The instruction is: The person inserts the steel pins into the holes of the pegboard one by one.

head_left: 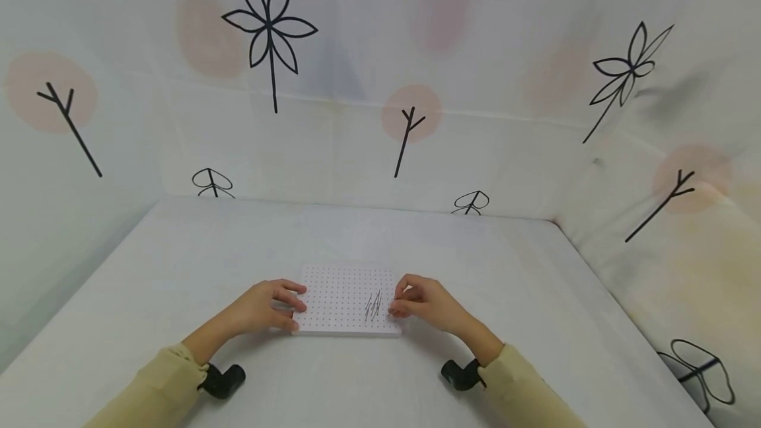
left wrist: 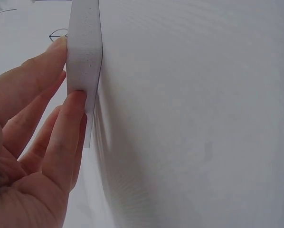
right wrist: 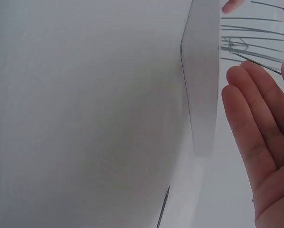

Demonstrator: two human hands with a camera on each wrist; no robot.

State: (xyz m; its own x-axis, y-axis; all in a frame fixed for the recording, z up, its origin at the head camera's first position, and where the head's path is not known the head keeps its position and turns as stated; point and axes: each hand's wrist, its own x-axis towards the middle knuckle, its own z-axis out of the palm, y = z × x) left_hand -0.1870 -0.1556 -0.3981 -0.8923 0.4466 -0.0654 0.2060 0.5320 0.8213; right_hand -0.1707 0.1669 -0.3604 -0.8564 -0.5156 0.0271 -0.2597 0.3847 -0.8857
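Head view: we see a white pegboard (head_left: pixel 347 300) lying flat on the white tabletop (head_left: pixel 178 263), close to the near edge and about midway between the left and right edges.
Pegboard: its top carries a grid of small dots, and a little cluster of thin needles (head_left: pixel 372 306) stands on its right part, leaning slightly.
Left hand: our left hand (head_left: pixel 264 307) sits at the board's left edge, fingertips curled over onto the top and the thumb against the near left corner, so it grips the pegboard.
Left wrist view: we see fingertips (left wrist: pixel 75 102) pressed against the board's thick white side (left wrist: pixel 84 61), with the thumb touching the same side further along.
Right hand: our right hand (head_left: pixel 425 302) rests at the board's right edge, just beside the needles, fingers bent inward with the tips bunched together; we cannot tell whether they pinch a needle.
Right wrist view: we see straight fingers (right wrist: pixel 258 137) beside the board's edge (right wrist: pixel 201 85), several thin needles (right wrist: pixel 251 42) beyond them, and one more needle (right wrist: pixel 162 213) lying on the tabletop apart from the board.
Sleeves: both forearms wear pale yellow sleeves (head_left: pixel 160 385), each with a black wrist device (head_left: pixel 222 380) near the tabletop's near edge.
Backdrop: white cloth walls (head_left: pixel 380 84) printed with black twig and leaf drawings and faded pink circles rise from the far, left and right edges.
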